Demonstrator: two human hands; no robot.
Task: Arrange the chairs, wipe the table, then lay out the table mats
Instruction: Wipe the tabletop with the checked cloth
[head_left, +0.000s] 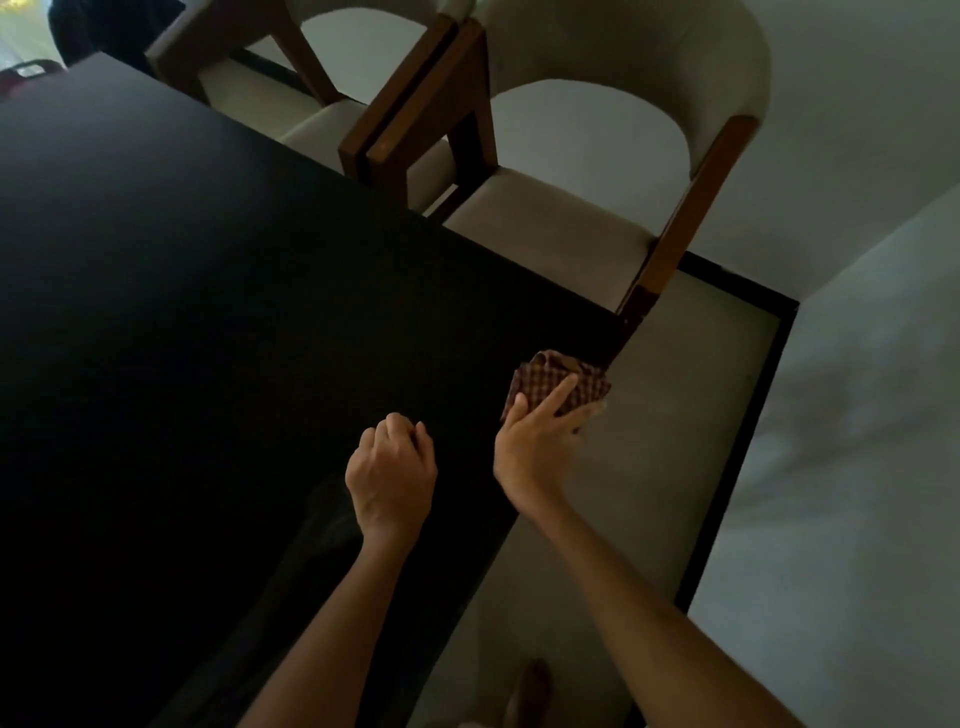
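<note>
A large black table (208, 312) fills the left and middle of the head view. At its near right corner my right hand (530, 441) holds a brown checked cloth (563, 382), thumb and fingers wrapped round it, the cloth sitting right at the table's corner. My left hand (389, 473) rests on the tabletop a little to the left, its fingers curled into a loose fist with nothing in it. Two cream-upholstered chairs with brown wooden frames, one nearer (561, 223) and one further back (322, 124), stand tucked along the table's far right side.
A white wall (857, 156) runs close behind the chairs, with a dark skirting strip (737, 415) along the pale floor (665, 405). A red object (26, 75) shows at the table's far left end. My foot (530, 691) is on the floor below.
</note>
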